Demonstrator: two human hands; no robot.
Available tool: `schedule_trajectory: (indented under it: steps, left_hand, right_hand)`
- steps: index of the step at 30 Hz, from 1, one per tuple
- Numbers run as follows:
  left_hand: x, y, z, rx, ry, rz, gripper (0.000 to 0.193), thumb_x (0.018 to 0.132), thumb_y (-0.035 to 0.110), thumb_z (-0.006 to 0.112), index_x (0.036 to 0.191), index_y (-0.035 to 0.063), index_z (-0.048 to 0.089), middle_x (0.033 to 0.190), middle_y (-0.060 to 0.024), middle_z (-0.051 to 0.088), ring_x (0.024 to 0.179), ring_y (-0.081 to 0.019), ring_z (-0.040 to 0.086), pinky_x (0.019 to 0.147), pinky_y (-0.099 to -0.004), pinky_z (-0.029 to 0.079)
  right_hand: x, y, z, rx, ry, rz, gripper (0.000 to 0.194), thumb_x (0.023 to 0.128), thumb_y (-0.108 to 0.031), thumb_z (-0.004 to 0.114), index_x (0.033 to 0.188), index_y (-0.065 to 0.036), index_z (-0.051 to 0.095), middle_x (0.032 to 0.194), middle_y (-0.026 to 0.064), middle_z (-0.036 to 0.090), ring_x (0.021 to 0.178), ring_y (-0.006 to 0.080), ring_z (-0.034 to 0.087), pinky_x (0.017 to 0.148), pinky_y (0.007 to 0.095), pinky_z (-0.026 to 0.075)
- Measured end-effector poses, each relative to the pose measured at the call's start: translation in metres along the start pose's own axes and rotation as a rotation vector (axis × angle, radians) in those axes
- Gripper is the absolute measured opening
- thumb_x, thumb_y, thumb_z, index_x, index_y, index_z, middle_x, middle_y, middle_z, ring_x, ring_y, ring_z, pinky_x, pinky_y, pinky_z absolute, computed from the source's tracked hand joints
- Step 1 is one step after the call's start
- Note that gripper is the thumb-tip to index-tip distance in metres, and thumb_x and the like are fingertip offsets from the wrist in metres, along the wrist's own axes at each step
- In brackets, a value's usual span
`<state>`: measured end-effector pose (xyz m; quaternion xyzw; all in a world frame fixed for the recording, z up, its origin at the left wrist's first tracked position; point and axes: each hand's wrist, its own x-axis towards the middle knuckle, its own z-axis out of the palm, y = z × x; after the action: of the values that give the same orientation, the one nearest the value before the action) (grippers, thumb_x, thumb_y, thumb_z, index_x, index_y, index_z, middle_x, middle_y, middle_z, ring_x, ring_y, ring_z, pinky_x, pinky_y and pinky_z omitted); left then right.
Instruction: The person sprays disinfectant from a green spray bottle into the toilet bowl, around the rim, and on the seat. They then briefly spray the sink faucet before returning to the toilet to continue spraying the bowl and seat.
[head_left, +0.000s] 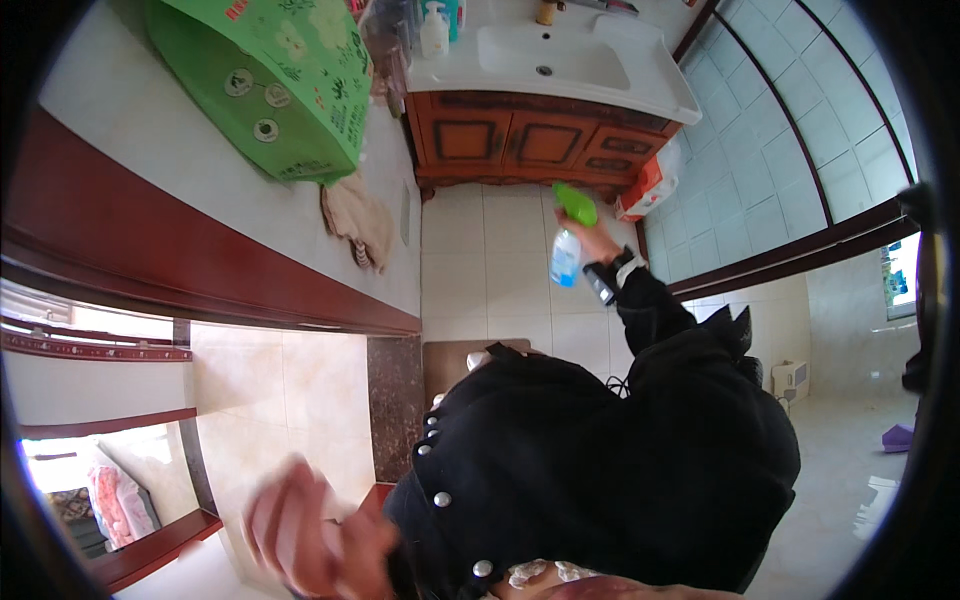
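Note:
My right hand (592, 238) grips a spray bottle by its neck, out in front of my body above the floor. The bottle has a green trigger head (575, 204) and a clear body (565, 259) with blue liquid and a label. A dark band and a small device (599, 283) are at my right wrist. Off to the lower left, my left hand (319, 529) is raised and blurred by motion. Its fingers look bent, and whether they are closed cannot be made out. Nothing visible is in it.
Ahead stands a wooden vanity cabinet (514, 139) under a white sink (630, 75), with a pump bottle (434, 34) on top. A green bag (262, 82) and a beige cloth (360, 221) are at the left wall. Tiled glass partition panels (757, 135) rise on the right. A brown mat (450, 360) lies underfoot.

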<state>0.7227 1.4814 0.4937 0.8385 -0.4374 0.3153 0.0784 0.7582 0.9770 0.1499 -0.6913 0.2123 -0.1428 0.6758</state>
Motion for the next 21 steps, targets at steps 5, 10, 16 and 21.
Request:
schedule_trajectory:
  steps: [5, 10, 16, 21]
  left_hand:
    - [-0.044, -0.034, 0.100, -0.305, -0.114, -0.554, 0.022, 0.087, -0.005, 0.051, 0.108, -0.0014, 0.057, 0.106, -0.0182, 0.061, 0.098, -0.0324, 0.061, 0.085, -0.0376, 0.049]
    - [-0.113, -0.038, 0.151, -0.382, -0.138, -0.777, 0.020, 0.085, -0.004, 0.053, 0.103, 0.0009, 0.059, 0.100, -0.0158, 0.062, 0.090, -0.0314, 0.061, 0.077, -0.0381, 0.050]
    - [-0.317, -0.029, 0.225, -0.419, -0.338, -1.154, 0.020, 0.090, 0.007, 0.054, 0.109, 0.0046, 0.061, 0.096, -0.0158, 0.064, 0.084, -0.0298, 0.062, 0.074, -0.0371, 0.051]
    - [-0.498, 0.034, 0.279, -0.603, -0.755, -1.446, 0.027, 0.086, 0.029, 0.060, 0.100, 0.0064, 0.066, 0.084, -0.0165, 0.069, 0.077, -0.0331, 0.068, 0.070, -0.0436, 0.053]
  right_hand:
    - [0.004, -0.116, 0.024, 0.380, -0.342, -0.075, 0.015, 0.079, -0.003, 0.064, 0.094, -0.004, 0.062, 0.105, 0.0090, 0.065, 0.108, 0.0218, 0.059, 0.094, 0.0332, 0.045]
    - [-0.013, -0.175, 0.044, 0.524, -0.444, -0.115, 0.029, 0.076, -0.001, 0.060, 0.104, -0.004, 0.056, 0.100, 0.0122, 0.064, 0.108, 0.0280, 0.060, 0.091, 0.0406, 0.050]
    - [-0.001, -0.171, 0.037, 0.438, -0.397, -0.041, 0.037, 0.081, -0.002, 0.060, 0.118, -0.004, 0.057, 0.092, 0.0103, 0.065, 0.094, 0.0294, 0.064, 0.086, 0.0428, 0.053]
    - [0.053, -0.176, 0.006, -0.013, 0.056, -0.146, 0.021, 0.089, -0.013, 0.065, 0.108, -0.004, 0.062, 0.089, 0.0072, 0.067, 0.081, 0.0173, 0.064, 0.074, 0.0304, 0.052]
